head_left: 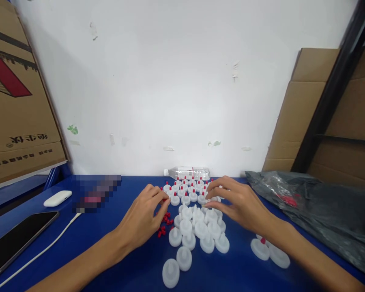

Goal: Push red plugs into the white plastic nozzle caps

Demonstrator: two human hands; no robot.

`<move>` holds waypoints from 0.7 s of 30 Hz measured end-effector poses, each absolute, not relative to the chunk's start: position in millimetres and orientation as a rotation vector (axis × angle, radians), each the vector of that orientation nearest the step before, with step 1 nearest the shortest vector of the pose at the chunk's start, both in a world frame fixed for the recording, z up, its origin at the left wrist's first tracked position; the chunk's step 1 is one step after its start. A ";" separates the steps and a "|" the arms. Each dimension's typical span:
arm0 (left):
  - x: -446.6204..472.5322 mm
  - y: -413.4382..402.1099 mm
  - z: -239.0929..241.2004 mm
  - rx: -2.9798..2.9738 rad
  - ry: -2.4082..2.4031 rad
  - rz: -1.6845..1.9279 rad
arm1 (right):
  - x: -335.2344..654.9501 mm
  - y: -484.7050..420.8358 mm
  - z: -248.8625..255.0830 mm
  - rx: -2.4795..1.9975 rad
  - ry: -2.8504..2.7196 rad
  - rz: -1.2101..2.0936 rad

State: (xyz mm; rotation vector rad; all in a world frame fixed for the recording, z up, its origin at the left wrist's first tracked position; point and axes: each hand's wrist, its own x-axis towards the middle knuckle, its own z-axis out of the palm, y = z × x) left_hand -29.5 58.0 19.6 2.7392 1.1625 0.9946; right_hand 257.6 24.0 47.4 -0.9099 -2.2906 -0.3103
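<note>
My left hand (147,211) is closed in a pinch, with a bit of a small red tip cap showing between thumb and forefinger. Loose red tip caps (167,219) lie beneath and beside it. My right hand (235,198) bends its fingers and thumb around a white nozzle lid, mostly hidden behind them. Below both hands sits a cluster of bare white nozzle lids (200,230), spouts up. Behind them stand rows of white lids with red tips (185,198). Two more bare lids (170,273) lie near the front.
A clear plastic bottle (188,173) lies against the wall. Dark plastic sheeting (316,215) covers the right side, near a few lids (260,249) under my right forearm. At left are a phone (18,239), a white case (57,198), a cable (42,255) and a cardboard box (21,109).
</note>
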 end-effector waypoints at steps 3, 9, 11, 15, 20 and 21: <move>-29.5 60.6 19.3 2.754 1.171 0.960 | 256.6 23.0 46.5 -0.942 -2.322 -0.259; -29.5 60.9 18.6 2.753 1.188 0.938 | 254.6 23.2 44.0 -0.981 -2.414 -0.238; -29.8 60.8 17.6 2.756 1.188 0.928 | 254.0 23.0 44.1 -0.987 -2.423 -0.235; -30.7 61.4 15.2 2.758 1.183 0.916 | 253.7 22.9 43.9 -0.991 -2.437 -0.224; -30.6 62.0 15.0 2.758 1.180 0.917 | 253.1 23.9 42.6 -1.001 -2.443 -0.187; -30.3 62.1 15.2 2.756 1.180 0.915 | 253.0 24.0 42.4 -1.005 -2.446 -0.178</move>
